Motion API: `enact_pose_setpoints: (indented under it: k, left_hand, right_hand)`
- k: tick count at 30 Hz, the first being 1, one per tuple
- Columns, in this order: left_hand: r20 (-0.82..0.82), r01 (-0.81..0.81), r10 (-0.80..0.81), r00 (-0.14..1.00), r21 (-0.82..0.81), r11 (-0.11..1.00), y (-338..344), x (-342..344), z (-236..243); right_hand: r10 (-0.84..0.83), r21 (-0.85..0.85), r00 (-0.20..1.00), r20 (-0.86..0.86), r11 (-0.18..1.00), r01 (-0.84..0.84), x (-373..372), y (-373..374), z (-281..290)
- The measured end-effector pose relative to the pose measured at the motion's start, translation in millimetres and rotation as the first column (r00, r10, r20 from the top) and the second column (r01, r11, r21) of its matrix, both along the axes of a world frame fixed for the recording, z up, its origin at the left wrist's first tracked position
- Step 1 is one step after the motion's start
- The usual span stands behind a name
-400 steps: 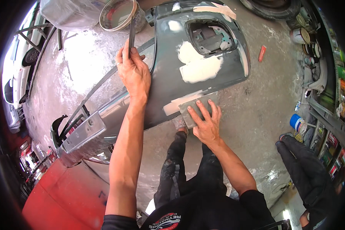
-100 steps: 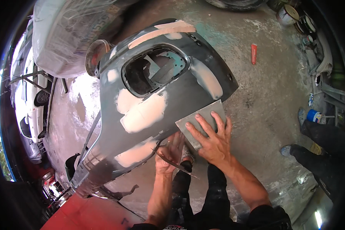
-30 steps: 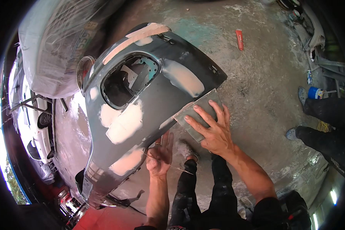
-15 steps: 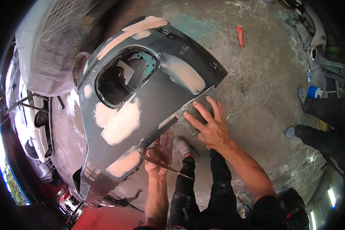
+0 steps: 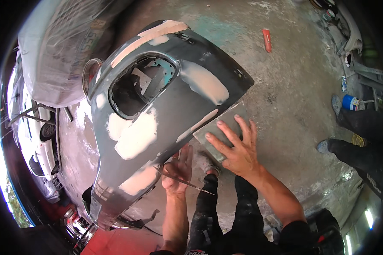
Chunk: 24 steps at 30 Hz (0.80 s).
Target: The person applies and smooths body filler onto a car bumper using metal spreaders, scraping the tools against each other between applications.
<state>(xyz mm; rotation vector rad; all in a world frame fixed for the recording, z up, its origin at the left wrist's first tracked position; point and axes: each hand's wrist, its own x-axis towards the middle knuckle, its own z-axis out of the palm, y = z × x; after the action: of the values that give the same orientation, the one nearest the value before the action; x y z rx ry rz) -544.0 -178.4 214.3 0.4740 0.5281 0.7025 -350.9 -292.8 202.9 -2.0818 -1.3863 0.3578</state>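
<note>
A dark grey car bumper (image 5: 174, 111) with several pale filler patches lies slanted before me. My right hand (image 5: 238, 146) spreads its fingers over a grey-green sheet of sandpaper (image 5: 209, 136), its thumb hidden beneath. The sheet sits at the bumper's near right edge, beside a narrow filler strip (image 5: 198, 126). Palm up, my left hand (image 5: 177, 170) is at the bumper's lower edge, fingers stretched out with their tips partly under the edge. A thin dark strip (image 5: 187, 182) juts from that edge across my left hand; its kind is unclear.
A red tube (image 5: 267, 40) lies on the concrete floor. Plastic sheeting (image 5: 57, 55) covers a vehicle at the far left. Another person's legs (image 5: 349, 155) show at the right, near a blue-and-white can (image 5: 351, 102). A red surface (image 5: 110, 243) is at the lower left.
My right hand and the sandpaper have shifted slightly down and right, off the bumper's edge, uncovering more of the narrow filler strip. My left hand stays nearly in place.
</note>
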Motion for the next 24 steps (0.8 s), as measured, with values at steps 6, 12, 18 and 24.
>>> enact_pose_setpoints:
  k: [6, 12, 18, 24]
  left_hand:
    - [0.029, 0.012, -0.012, 1.000, -0.020, 1.000, 0, -2, -5]
    - [0.044, 0.013, -0.013, 0.999, 0.003, 1.000, -1, -2, -1]
    - [0.038, 0.015, -0.014, 0.999, -0.001, 1.000, -2, 0, -3]
    - [0.006, 0.003, -0.003, 1.000, -0.005, 1.000, -2, 3, -3]
  right_hand:
    - [0.043, 0.010, 0.999, 0.007, 0.999, -0.043, -4, 17, 7]
    - [0.040, 0.029, 0.999, 0.021, 0.999, -0.041, -9, 21, -5]
    - [-0.044, 0.165, 0.993, 0.105, 0.986, 0.026, -20, 20, -37]
    - [-0.013, 0.129, 0.996, 0.088, 0.992, 0.002, -17, 7, -40]
